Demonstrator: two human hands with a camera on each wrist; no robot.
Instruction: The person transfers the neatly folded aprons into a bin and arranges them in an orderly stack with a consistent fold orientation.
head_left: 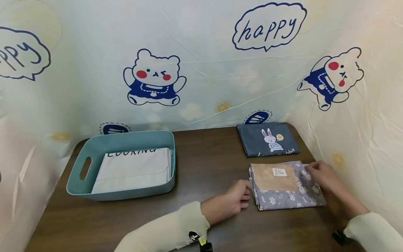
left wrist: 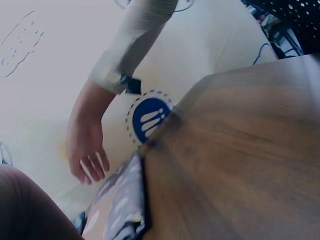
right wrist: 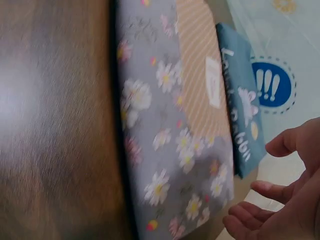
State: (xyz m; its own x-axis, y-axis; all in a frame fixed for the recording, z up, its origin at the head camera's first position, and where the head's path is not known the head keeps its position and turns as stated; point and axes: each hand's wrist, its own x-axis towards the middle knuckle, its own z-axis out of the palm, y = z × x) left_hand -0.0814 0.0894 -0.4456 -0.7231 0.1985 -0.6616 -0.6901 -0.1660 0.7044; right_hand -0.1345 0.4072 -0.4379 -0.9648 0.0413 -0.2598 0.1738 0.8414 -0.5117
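A folded grey floral apron [head_left: 277,199] with an orange dotted pocket and a white label lies flat on the right of the table. At its left edge is my left hand [head_left: 231,197], index fingertip at the fabric and the other fingers loosely bent. My right hand [head_left: 322,175] is by the apron's upper right corner. In the right wrist view, the fingers of that right hand [right wrist: 285,195] are spread beside the apron [right wrist: 160,135], with nothing between them. Just behind lies a folded dark blue cloth [head_left: 255,140] with a rabbit print.
On the left of the brown wooden table [head_left: 204,164] stands a teal basket [head_left: 126,196] with handle holes. Folded white cloth [head_left: 132,171] with black lettering lies inside it. A printed curtain [head_left: 204,70] hangs behind the table and along its sides.
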